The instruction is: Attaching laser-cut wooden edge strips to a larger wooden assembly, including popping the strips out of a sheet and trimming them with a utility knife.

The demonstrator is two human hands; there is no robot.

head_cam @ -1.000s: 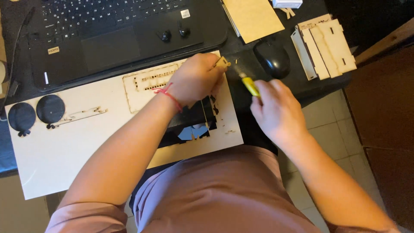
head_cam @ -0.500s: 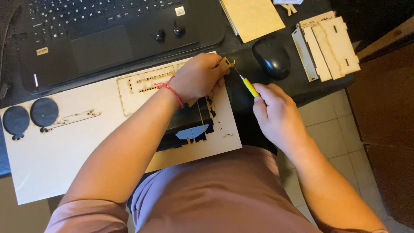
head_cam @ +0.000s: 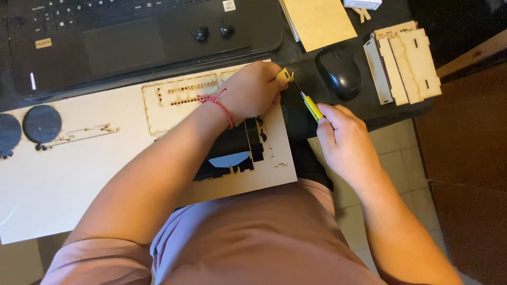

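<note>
change: right hand has closed in toward the left since a second ago; tool tip now sits at the small piece, earlier it was held a bit off to the side. View has also shifted slightly, laptop sits higher in frame.
left hand: fingers pinched shut on a small wooden piece, held just past the top right corner of the sheet. Red string bracelet on the wrist.
right hand: wrapped around a yellow-handled tool, thin metal tip angled up-left, touching or just beside the small wooden piece; can't tell which.
hands relative: near each other, not touching, joined only through tool and piece.
sheet: large pale laser-cut wooden sheet under the left forearm, spanning desk edge to lap. Dark cut-out gaps right below the left hand.
discs: two dark round discs on the sheet's left end.
laptop: black laptop just behind the sheet, two small black knobs resting on its palm rest.
mouse: black mouse just right of the tool tip, apart from it.
far right: stack of cut wooden panels on the desk corner; plain wooden board behind the mouse.
</note>
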